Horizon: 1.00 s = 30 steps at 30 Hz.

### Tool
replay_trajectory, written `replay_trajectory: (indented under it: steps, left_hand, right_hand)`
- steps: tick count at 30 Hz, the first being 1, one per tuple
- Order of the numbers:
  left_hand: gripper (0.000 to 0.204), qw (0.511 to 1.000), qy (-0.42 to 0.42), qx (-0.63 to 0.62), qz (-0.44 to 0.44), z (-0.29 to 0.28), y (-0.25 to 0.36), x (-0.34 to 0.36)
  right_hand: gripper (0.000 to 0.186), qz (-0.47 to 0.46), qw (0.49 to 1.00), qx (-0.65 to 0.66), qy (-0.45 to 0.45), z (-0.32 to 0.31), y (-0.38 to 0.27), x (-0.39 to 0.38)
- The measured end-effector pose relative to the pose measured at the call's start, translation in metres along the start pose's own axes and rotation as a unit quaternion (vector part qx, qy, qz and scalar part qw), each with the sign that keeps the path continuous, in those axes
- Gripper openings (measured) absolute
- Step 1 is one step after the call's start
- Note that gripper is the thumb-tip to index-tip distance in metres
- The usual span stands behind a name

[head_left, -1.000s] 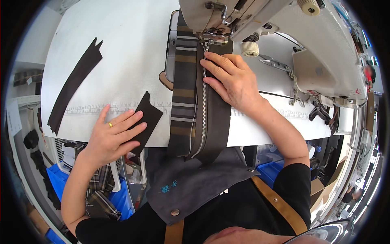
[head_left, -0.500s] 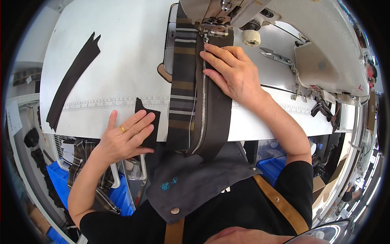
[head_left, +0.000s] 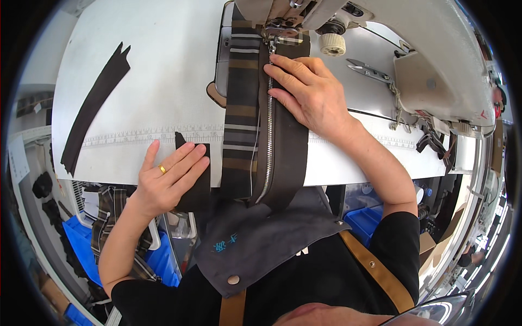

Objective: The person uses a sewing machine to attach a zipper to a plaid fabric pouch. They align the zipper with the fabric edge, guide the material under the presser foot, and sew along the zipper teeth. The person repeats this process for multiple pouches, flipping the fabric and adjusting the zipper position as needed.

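My right hand (head_left: 314, 96) lies flat, fingers stretched, on dark brown fabric (head_left: 291, 157) beside a metal zipper (head_left: 269, 130). The zipper slider (head_left: 272, 48) sits just in front of the sewing machine's needle area (head_left: 280, 31). Left of the zipper runs striped fabric (head_left: 239, 122) in black, brown and grey, with a pale thread along its edge. Near the table's front edge, my left hand (head_left: 169, 176) rests with fingers extended on a small dark fabric piece (head_left: 200, 193). That piece hangs over the edge, partly covered by the hand.
A dark fabric strip (head_left: 95, 108) with a notched end lies at the left on the white table (head_left: 147, 70). A printed ruler (head_left: 125, 138) crosses the tabletop. Thread snips (head_left: 370, 70) lie right of the needle. Blue bins (head_left: 363, 223) and plaid fabric (head_left: 111, 214) are below the table.
My left hand has shifted slightly, and the small dark piece under it now lies more spread out with a straighter right edge. My right hand stays on the fabric by the zipper.
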State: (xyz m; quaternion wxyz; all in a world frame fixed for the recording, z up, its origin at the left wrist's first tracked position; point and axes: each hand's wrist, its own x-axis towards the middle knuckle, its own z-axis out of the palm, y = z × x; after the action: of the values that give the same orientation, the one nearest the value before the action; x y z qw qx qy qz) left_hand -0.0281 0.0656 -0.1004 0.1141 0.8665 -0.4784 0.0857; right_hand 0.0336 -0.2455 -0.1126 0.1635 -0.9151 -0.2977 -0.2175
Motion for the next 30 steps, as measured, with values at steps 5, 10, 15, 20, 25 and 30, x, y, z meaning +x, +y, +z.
replay_trajectory:
  steps: [5,10,15,20,25,30]
  left_hand:
    - [0.032,0.991,0.087,-0.047,-0.088,-0.007,0.001,0.064]
    - [0.034,0.983,0.178,-0.049,-0.012,0.02,-0.038,0.129]
    - [0.034,0.991,0.13,-0.027,0.023,0.045,-0.057,0.144]
    - [0.03,0.993,0.097,-0.053,0.032,0.045,-0.059,0.146]
    - [0.029,0.991,0.109,-0.072,0.021,0.049,-0.058,0.144]
    - [0.031,0.993,0.109,-0.053,0.012,0.047,-0.059,0.147]
  right_hand:
    - [0.036,0.006,1.0,-0.004,-0.006,0.0,0.002,-0.003]
    - [0.036,-0.011,1.0,0.014,0.004,-0.001,0.0,0.001]
    - [0.037,-0.012,1.0,0.016,0.005,-0.001,0.002,0.001]
    - [0.037,-0.004,1.0,0.022,-0.003,-0.001,0.003,0.0]
    - [0.038,0.006,0.999,0.03,-0.01,-0.001,0.001,0.0]
    - [0.039,0.007,0.999,0.037,0.001,0.0,0.001,-0.001]
